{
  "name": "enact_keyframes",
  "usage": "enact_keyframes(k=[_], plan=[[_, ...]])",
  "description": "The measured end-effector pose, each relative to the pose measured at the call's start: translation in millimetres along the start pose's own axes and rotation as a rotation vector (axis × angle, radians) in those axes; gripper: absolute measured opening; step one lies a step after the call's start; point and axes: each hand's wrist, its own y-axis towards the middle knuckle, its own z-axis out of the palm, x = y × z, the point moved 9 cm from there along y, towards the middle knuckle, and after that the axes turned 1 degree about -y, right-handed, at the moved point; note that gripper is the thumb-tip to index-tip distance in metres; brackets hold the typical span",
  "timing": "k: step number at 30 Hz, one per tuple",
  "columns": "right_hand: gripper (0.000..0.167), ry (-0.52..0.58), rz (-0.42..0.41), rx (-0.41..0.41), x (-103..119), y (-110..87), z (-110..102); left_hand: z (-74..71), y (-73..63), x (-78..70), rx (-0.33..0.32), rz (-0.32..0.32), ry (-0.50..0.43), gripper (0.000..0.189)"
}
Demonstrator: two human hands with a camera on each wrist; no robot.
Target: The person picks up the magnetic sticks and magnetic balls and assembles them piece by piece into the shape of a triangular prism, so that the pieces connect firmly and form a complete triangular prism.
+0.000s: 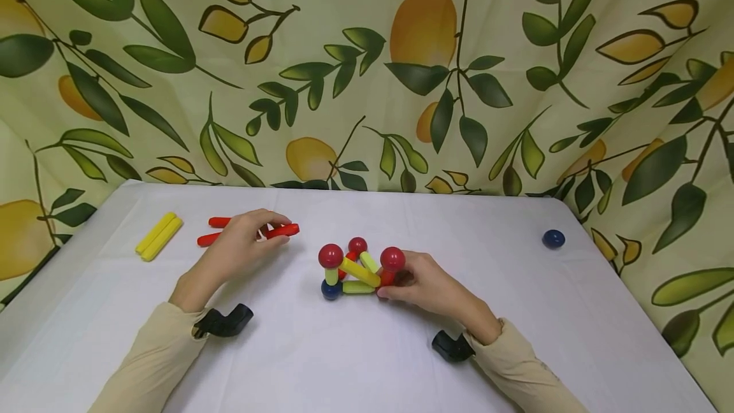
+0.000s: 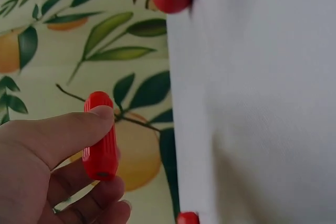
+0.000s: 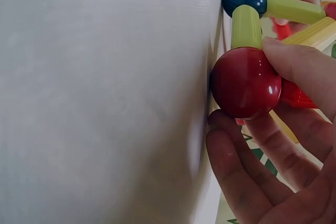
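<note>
A cream fabric hanging printed with green leaves and orange fruit (image 1: 424, 27) fills the upper frame; below it spreads a white cloth-covered table (image 1: 344, 362). At centre right, the right hand (image 1: 430, 282) has thumb and fingers curled about a red ball at the lower right corner of an open frame of glossy balls and coloured rods (image 1: 360, 271), just right of centre. At centre left, the left hand (image 1: 249, 241) pinches a ribbed red plastic rod (image 1: 283, 231) between thumb and fingers. That rod's long axis runs nearly sideways, its free end pointing right; the frame lies to its lower right, apart. The left hand is nearer to two loose red rods (image 1: 219, 222) and two touching yellow rods (image 1: 159, 236) at left. A dark blue ball (image 1: 554, 239) sits at far right. No brand, label or writing is legible.
</note>
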Motion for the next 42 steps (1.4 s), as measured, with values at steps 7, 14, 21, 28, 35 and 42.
enact_keyframes(k=[7,14,21,28,35,42], plan=[[0.025,-0.003,0.005,0.005,1,-0.2,2,-4.1,-4.1,-30.4,-0.056,0.097,-0.022,0.029],[0.025,-0.005,0.004,0.0,2,-0.4,2,-6.7,-8.3,-51.1,-0.099,0.187,-0.054,0.027],[0.025,0.002,0.002,0.0,3,-0.7,2,-6.5,-10.5,-60.5,-0.112,0.21,-0.078,0.029],[0.026,0.007,0.014,0.001,2,-0.2,2,-7.4,-13.5,-67.3,-0.132,0.194,-0.096,0.03],[0.027,-0.002,0.006,-0.001,4,-0.3,2,-10.5,-18.1,-76.7,-0.197,0.223,-0.115,0.031],[0.028,-0.001,0.014,-0.007,2,-0.6,2,-10.1,-21.9,-92.6,-0.213,0.28,-0.162,0.032]])
